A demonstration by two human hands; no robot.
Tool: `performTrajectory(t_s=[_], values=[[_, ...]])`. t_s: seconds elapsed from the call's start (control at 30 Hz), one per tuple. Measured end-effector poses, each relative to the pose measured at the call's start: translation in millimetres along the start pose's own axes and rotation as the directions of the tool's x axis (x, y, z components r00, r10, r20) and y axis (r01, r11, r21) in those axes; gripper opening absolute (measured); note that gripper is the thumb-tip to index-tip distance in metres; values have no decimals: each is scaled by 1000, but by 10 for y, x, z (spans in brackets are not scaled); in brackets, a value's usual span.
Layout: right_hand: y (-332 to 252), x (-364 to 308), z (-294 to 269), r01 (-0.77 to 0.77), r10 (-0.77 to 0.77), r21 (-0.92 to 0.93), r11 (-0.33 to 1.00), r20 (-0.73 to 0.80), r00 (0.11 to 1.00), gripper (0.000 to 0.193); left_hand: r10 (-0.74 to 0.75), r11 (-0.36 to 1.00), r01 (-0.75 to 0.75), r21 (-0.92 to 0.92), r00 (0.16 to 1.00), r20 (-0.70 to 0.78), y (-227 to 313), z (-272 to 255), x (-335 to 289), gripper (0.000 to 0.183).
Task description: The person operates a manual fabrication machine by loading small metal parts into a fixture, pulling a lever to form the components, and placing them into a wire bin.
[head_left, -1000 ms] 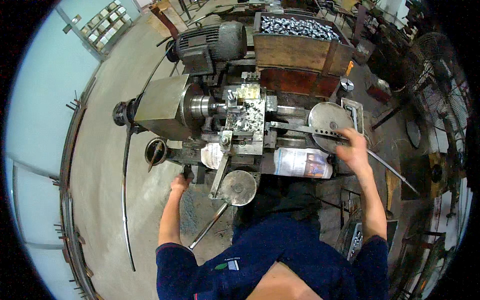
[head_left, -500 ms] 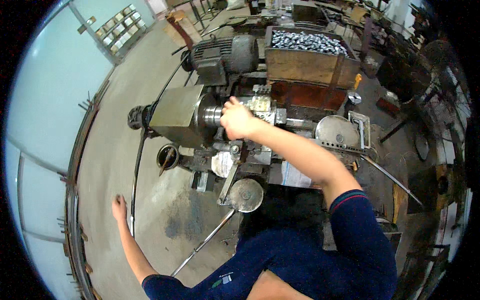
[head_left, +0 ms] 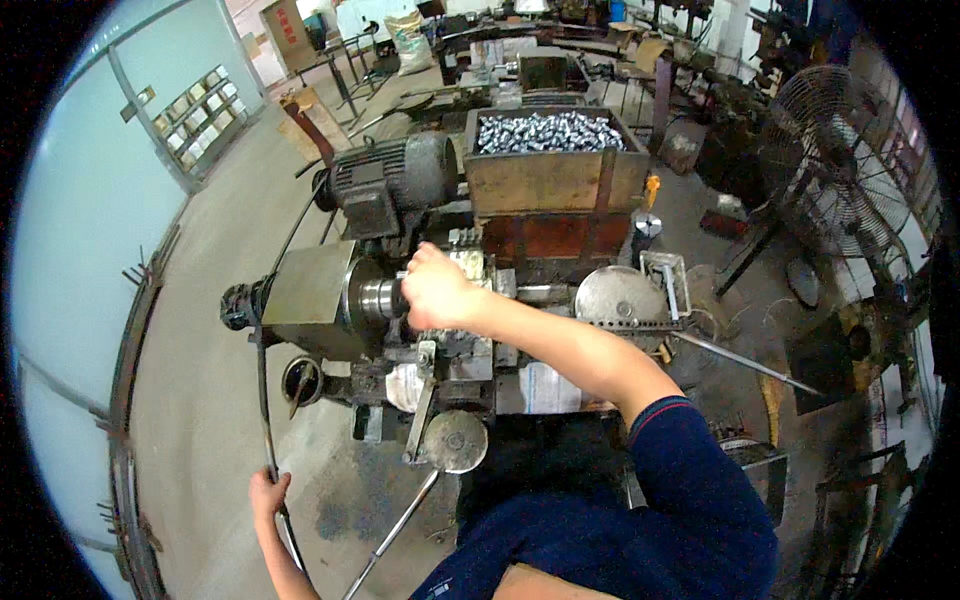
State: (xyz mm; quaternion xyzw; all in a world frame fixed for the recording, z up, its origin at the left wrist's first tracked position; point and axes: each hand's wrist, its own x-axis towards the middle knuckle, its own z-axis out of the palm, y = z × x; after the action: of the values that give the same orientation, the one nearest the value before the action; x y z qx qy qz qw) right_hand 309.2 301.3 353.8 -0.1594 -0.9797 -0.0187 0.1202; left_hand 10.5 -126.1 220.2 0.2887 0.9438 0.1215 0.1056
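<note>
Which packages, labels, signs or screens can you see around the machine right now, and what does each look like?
White sack: far back on the floor, bulging, upright.
Wall rack of small cards: on the pale wall at left, a grid of light rectangles.
Brown board: at the back left, with a red patch.
White printed sheet: on the machine's front, below the right forearm.

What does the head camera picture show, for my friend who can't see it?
A person in a dark blue shirt leans over a small metal lathe, their right hand reaching to its shiny chuck. Their left hand grips a long dark lever down by the concrete floor. Behind the machine sits a wooden box full of silvery metal parts.
</note>
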Motion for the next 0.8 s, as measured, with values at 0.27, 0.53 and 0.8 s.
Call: performTrajectory(t_s=[0.27, 0.53, 0.8], values=[[2114, -731, -583, -590, 590, 62, 805, -179, 787, 31, -79, 754, 66, -654, 997, 10, 188, 224, 128, 17], [3047, -965, -968, -450, 760, 672, 588, -268, 592, 39, -76, 705, 64, -707, 997, 14, 113, 297, 208, 23], [2609, -2255, -954, -413, 753, 757, 507, -156, 640, 32, -13, 642, 44, -765, 999, 47, 287, 183, 132, 28]])
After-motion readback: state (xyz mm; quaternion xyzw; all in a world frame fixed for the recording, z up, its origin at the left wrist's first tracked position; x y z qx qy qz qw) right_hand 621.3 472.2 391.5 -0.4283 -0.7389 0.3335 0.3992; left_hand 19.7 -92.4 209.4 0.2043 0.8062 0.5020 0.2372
